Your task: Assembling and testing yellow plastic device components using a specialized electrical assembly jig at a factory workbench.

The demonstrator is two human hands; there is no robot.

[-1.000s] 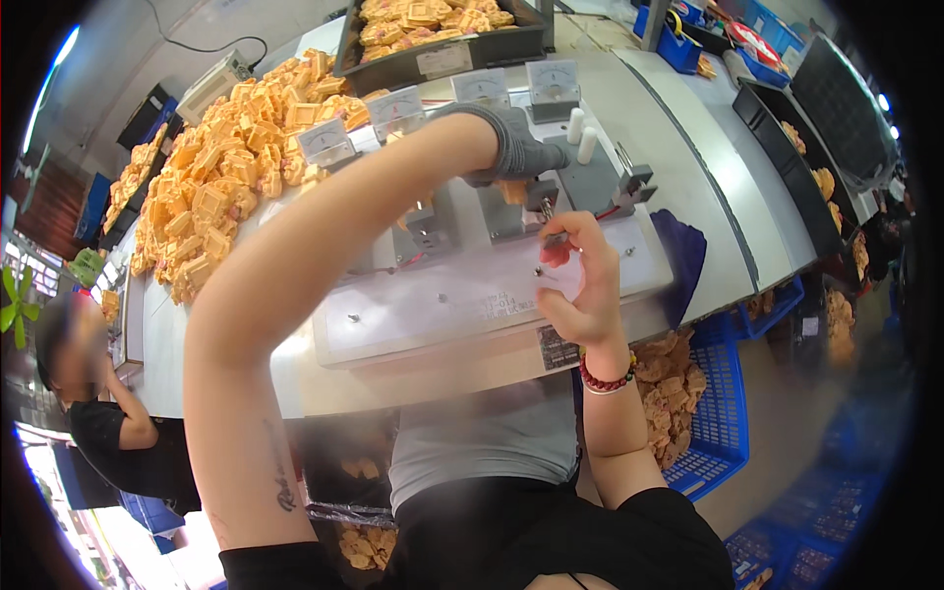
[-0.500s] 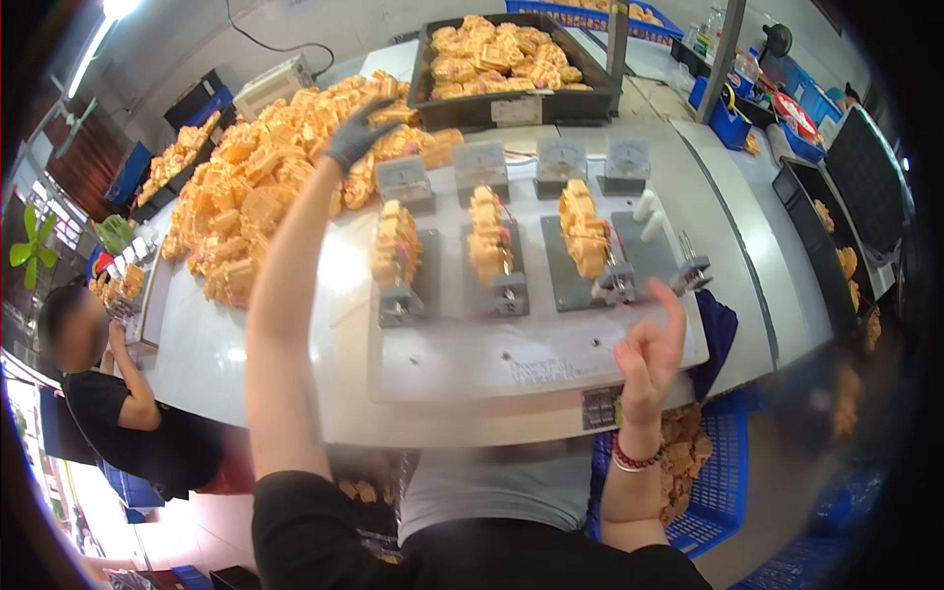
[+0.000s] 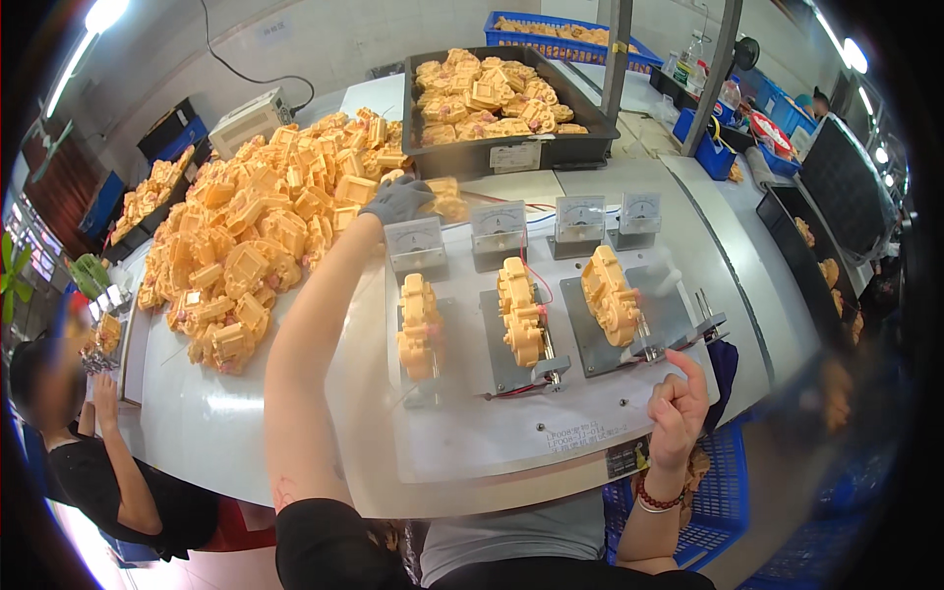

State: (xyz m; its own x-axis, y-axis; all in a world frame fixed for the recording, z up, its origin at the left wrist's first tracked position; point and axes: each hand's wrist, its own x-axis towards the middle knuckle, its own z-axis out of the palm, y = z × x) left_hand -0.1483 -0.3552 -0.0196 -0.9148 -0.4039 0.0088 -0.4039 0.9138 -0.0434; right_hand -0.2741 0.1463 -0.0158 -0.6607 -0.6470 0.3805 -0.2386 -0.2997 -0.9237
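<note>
Preferably, grip the yellow casing by its solid rim, one piece at a time, so that neighbouring pieces are not dragged along. This casing lies at the fingertips of the gloved left hand, just off the black tray's near edge and beyond the white board's far left corner; blur hides whether the hand is clamped on it. Well apart, the right hand is loosely curled, nothing visible in it, beside the mounted casing nearest the board's right edge.
</note>
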